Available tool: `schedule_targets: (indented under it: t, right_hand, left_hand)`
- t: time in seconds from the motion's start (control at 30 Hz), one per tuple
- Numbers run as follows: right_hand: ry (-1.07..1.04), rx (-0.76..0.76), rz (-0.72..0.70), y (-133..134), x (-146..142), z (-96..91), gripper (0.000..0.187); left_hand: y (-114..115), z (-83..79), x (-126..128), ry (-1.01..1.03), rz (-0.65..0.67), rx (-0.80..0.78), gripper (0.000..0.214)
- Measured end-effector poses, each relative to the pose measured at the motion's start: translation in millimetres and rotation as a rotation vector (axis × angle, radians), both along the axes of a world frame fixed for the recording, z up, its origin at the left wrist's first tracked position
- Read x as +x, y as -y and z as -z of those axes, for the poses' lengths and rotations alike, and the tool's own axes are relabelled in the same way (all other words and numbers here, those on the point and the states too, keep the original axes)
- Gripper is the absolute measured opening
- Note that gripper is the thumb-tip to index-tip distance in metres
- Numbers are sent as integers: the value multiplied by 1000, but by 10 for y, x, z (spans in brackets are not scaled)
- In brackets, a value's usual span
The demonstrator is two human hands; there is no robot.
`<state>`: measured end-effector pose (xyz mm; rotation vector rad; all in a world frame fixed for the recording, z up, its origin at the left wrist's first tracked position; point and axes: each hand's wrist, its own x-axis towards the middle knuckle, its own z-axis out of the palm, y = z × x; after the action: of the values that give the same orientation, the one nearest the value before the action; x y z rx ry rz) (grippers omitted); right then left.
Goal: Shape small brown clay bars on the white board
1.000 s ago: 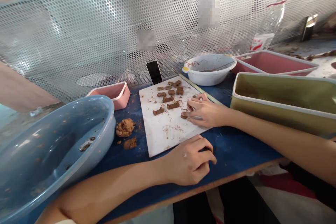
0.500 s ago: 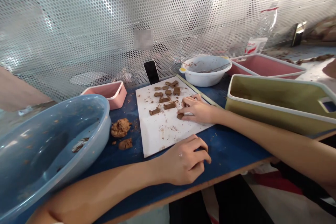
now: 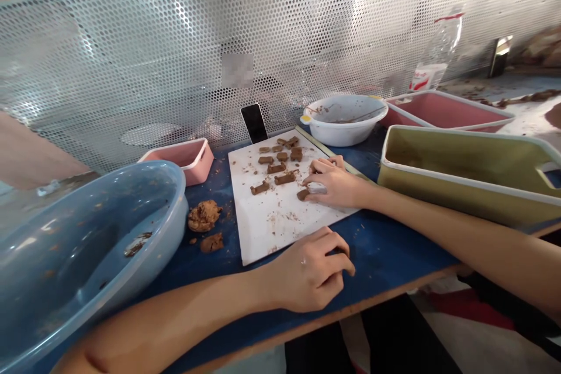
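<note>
The label on the clear plastic bottle, far beyond your right hand, is red and white; its writing is too small to read. No other writing is legible.

Your right hand lies on the white, smooth cutting board, fingers bent and gathered over a soft brown dough piece at their tips. You cannot tell whether it pinches the piece or only presses it. Further bone-shaped pieces lie just beyond the fingertips.

Your left hand rests on the blue table at the board's near edge, loosely curled, holding nothing visible. A rough dough lump and a blue plastic basin lie left of it. An olive tray stands right of your right hand.

Compared with half a second ago, both hands keep their places and poses.
</note>
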<state>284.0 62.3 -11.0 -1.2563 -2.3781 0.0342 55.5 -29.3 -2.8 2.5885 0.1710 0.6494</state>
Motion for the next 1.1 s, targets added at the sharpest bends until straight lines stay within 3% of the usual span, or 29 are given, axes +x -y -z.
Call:
schedule_targets:
  t: [0.17, 0.63, 0.8, 1.1]
  right_hand:
    - [6, -37, -19, -9, 0, 2, 24]
    - [-21, -13, 35, 54, -78, -13, 34]
    - [-37, -17, -32, 18, -150, 29, 21]
    - [-53, -35, -44, -9, -154, 55, 20]
  left_hand:
    - [3, -8, 0, -21, -3, -16, 24]
    - [-1, -18, 1, 0, 0, -4, 25]
    - [-12, 10, 2, -1, -2, -26, 24]
    - [-6, -2, 0, -18, -13, -36, 24]
